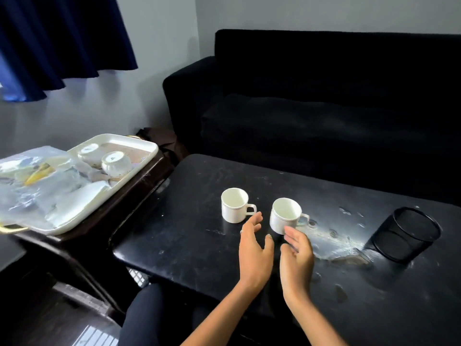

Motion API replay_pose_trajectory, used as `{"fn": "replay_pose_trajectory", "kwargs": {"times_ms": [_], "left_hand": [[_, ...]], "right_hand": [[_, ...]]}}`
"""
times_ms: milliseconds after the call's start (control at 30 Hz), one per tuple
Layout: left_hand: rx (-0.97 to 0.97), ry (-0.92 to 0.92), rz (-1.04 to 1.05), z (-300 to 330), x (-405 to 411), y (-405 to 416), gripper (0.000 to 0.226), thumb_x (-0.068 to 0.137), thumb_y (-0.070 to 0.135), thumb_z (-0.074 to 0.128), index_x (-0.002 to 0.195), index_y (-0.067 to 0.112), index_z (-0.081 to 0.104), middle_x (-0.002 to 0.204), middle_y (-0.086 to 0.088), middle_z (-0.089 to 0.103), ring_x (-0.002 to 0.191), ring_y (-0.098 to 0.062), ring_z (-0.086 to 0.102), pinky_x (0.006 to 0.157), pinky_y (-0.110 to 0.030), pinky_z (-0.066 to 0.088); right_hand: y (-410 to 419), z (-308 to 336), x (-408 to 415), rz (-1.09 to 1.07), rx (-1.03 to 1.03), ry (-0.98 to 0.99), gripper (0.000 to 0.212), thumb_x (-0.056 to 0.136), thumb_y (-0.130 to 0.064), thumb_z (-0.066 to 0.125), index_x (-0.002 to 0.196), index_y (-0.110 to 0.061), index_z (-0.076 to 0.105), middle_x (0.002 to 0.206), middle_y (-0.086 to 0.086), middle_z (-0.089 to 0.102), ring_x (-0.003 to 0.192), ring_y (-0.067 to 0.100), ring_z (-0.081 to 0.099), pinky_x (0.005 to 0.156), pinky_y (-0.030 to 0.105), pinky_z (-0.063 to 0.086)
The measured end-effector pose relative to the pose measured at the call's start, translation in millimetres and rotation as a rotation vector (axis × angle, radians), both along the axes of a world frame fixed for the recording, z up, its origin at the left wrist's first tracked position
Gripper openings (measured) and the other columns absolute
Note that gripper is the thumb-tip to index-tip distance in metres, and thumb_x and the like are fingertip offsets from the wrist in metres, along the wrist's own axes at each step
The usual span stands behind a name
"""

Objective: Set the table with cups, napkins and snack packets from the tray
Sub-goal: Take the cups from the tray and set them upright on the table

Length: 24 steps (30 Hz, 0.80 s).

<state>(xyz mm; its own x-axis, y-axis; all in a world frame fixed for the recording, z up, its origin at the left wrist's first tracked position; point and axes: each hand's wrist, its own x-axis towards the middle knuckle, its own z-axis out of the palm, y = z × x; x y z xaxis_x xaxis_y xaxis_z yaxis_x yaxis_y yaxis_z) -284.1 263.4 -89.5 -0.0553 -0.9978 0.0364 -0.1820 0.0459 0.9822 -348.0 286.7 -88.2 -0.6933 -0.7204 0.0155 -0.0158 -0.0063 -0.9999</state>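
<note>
Both hands (left hand (253, 255), right hand (296, 258)) hover empty, fingers relaxed, by 2 upright cups (234, 206) (285, 216).

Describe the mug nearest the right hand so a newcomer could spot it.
On the scuffed black coffee table stand two white handled mugs. It is the right-hand mug, closer to the black mesh cup, just beyond the right hand.

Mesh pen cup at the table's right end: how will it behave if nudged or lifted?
The mesh pen cup looks empty and thin-walled, so probably light. It stands upright on a smaller base than rim, so a high push may tip it; once down it would likely roll. The wire mesh should give fingers grip.
</note>
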Motion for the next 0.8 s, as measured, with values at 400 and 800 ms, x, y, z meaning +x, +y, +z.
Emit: {"fn": "replay_pose_trajectory", "kwargs": {"times_ms": [400,800], "left_hand": [[-0.144,0.094,0.421,54.5,165.0,-56.7,0.040,0.087,0.004,0.052,0.117,0.031,0.052,0.115,0.012,0.058,0.103,-0.003,0.057,0.093,-0.025,0.047],[0.009,-0.018,0.556,90.0,280.9,-163.0,0.049,0.085,0.004,0.051,0.134,0.007,0.047,0.130,-0.015,0.057,0.119,-0.028,0.053,0.103,-0.042,0.041]], "right_hand": [[-72.1,57.3,150.2,0.500,-0.089,0.236,0.042,0.077,0.011,0.046,0.102,-0.019,0.062,0.106,-0.002,0.062,0.101,0.007,0.058,0.086,0.017,0.045],[-200.0,94.0,266.9,0.768,0.010,0.639,0.036,0.087,-0.009,0.052,0.122,-0.009,0.054,0.129,0.011,0.051,0.118,0.025,0.050,0.101,0.035,0.040]]}}
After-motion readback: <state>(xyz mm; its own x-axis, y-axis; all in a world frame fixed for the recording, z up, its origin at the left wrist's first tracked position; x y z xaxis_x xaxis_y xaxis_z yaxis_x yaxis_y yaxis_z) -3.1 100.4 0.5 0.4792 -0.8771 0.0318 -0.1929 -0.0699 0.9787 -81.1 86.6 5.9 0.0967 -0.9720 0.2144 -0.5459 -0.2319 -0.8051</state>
